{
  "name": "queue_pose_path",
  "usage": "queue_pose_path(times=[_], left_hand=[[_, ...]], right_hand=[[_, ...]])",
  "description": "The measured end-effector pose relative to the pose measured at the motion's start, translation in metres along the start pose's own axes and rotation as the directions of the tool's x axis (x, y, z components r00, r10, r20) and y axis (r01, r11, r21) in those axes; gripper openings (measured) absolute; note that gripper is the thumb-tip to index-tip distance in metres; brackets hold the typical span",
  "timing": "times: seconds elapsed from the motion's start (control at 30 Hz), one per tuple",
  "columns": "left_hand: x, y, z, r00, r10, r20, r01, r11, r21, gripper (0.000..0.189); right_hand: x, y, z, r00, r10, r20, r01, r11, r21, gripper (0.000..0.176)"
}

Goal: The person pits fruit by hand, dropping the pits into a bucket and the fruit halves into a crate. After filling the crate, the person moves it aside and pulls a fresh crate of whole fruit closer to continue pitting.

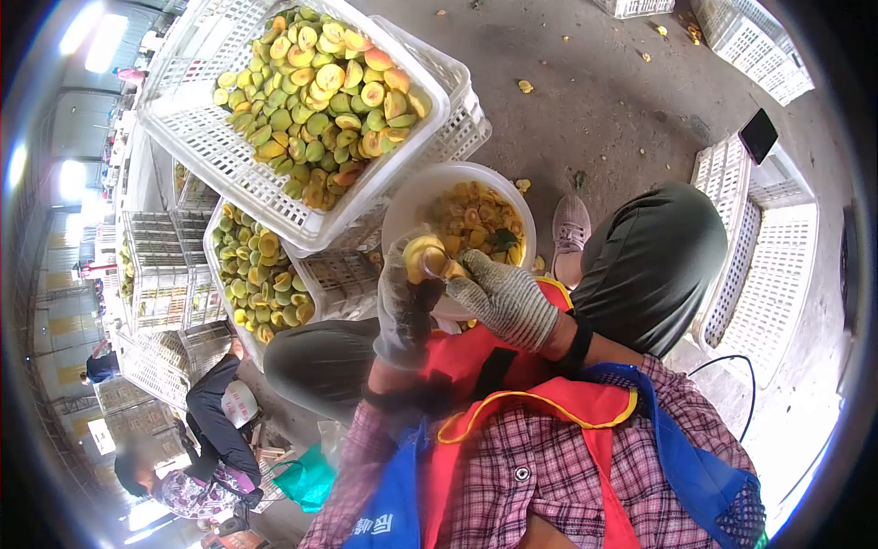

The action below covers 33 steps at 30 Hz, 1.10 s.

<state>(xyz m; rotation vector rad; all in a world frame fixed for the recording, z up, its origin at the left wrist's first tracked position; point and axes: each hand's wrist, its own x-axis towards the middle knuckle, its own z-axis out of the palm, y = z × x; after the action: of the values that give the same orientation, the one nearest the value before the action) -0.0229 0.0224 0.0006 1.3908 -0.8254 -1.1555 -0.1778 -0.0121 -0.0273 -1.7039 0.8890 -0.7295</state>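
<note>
My left hand (402, 306), in a grey-white glove, is closed round a yellow-green peach half (423, 254) held over the near rim of a white bucket. In its striped knit glove, my right hand (514, 300) grips a small tool (450, 269) with a tan handle, its tip against the peach half. The tool's working end is partly hidden and blurred. Below both hands stands the white bucket (399, 212), holding orange-yellow peach scraps (474, 215) and a green leaf (503, 240).
A white crate (197, 55) of halved peaches sits stacked ahead left, with another peach-filled crate (306, 270) below it. White crates (777, 265) and a phone (758, 136) are at right. A seated person (215, 421) and a green bag (306, 478) are at left.
</note>
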Motion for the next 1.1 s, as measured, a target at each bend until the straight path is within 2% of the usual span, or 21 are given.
queue_pose_path(times=[0.07,0.13,0.27,0.37,0.4,0.43,0.47,0.5,0.53,0.57,0.63,0.67,0.73,0.77,0.83,0.87,0.9,0.97,1.03,1.07,1.1], left_hand=[[0.0,-0.003,0.003,0.999,-0.034,-0.029,0.031,0.995,-0.099,0.035],[0.002,-0.006,0.005,0.996,-0.07,-0.057,0.058,0.978,-0.2,0.034],[0.005,-0.013,0.01,0.988,0.122,-0.097,-0.115,0.991,0.071,0.035],[0.004,-0.016,0.008,0.976,0.17,-0.134,-0.161,0.984,0.071,0.047],[0.004,-0.017,0.006,0.981,0.144,-0.129,-0.144,0.99,0.009,0.055],[0.002,-0.018,0.003,0.981,0.144,-0.129,-0.144,0.99,0.01,0.055],[0.0,-0.018,-0.002,0.998,0.039,-0.057,-0.045,0.992,-0.121,0.059],[-0.001,-0.016,-0.006,0.998,-0.057,0.027,0.062,0.969,-0.241,0.062],[0.0,-0.014,-0.008,0.996,-0.055,0.071,0.069,0.976,-0.205,0.064],[0.001,-0.013,-0.008,0.996,-0.058,0.067,0.071,0.976,-0.204,0.064],[0.003,-0.004,0.001,0.995,0.053,0.081,-0.051,0.998,-0.034,0.063],[0.001,0.002,0.01,0.996,-0.061,0.057,0.073,0.972,-0.222,0.061],[-0.001,-0.003,0.009,0.996,-0.037,0.076,0.061,0.937,-0.343,0.058],[-0.004,-0.006,0.009,0.996,-0.016,0.092,0.056,0.887,-0.459,0.055],[-0.007,0.0,0.019,0.999,0.007,-0.039,-0.023,0.907,-0.421,0.047],[-0.009,0.005,0.022,0.975,0.2,-0.095,-0.211,0.971,-0.117,0.044],[-0.011,0.007,0.023,0.915,0.394,-0.086,-0.371,0.907,0.202,0.041],[-0.008,-0.006,0.013,0.94,0.338,-0.052,-0.328,0.934,0.141,0.04],[-0.003,-0.001,0.015,0.955,0.296,-0.007,-0.294,0.952,0.082,0.039],[-0.005,0.002,0.018,0.969,0.243,-0.036,-0.238,0.966,0.097,0.04],[-0.006,0.007,0.022,0.98,0.188,-0.068,-0.18,0.978,0.109,0.04]], right_hand=[[-0.001,0.008,0.005,1.0,0.004,-0.009,-0.004,1.0,0.008,0.031],[-0.001,0.018,0.011,0.938,-0.347,-0.005,0.335,0.907,-0.254,0.027],[-0.006,0.019,0.015,0.892,-0.453,0.013,0.431,0.839,-0.333,0.025],[-0.009,0.021,0.021,0.861,-0.452,0.234,0.509,0.767,-0.391,0.031],[-0.009,0.004,0.02,0.96,-0.213,0.182,0.206,0.977,0.06,0.035],[-0.01,-0.006,0.02,0.967,0.04,0.251,-0.163,0.855,0.492,0.039],[-0.012,-0.004,0.021,0.967,0.039,0.251,-0.163,0.855,0.492,0.039],[-0.014,0.001,0.025,0.977,-0.136,0.166,0.053,0.902,0.428,0.043],[-0.015,0.006,0.027,0.944,-0.315,0.096,0.266,0.901,0.343,0.047],[-0.015,0.013,0.029,0.944,-0.314,0.098,0.264,0.9,0.346,0.047],[-0.01,0.019,0.028,0.929,-0.226,0.292,0.136,0.945,0.299,0.051],[-0.01,0.018,0.027,0.929,-0.232,0.289,0.143,0.944,0.297,0.051],[-0.012,0.001,0.017,0.938,0.05,0.343,-0.149,0.952,0.267,0.054],[-0.013,-0.002,0.018,0.937,0.051,0.346,-0.151,0.951,0.269,0.054],[-0.009,-0.006,0.016,0.968,0.01,0.25,-0.09,0.947,0.31,0.052],[-0.008,-0.008,0.014,0.968,0.01,0.25,-0.09,0.946,0.311,0.052],[-0.006,-0.009,0.01,0.942,0.009,0.336,-0.157,0.896,0.416,0.049],[-0.008,-0.006,0.009,0.908,-0.007,0.418,-0.228,0.83,0.509,0.047],[-0.005,0.009,0.015,0.651,0.264,0.712,-0.652,0.675,0.345,0.04],[-0.007,0.013,0.019,0.653,0.263,0.71,-0.649,0.677,0.346,0.04],[-0.013,0.015,0.024,0.827,0.153,0.541,-0.45,0.757,0.473,0.038]])
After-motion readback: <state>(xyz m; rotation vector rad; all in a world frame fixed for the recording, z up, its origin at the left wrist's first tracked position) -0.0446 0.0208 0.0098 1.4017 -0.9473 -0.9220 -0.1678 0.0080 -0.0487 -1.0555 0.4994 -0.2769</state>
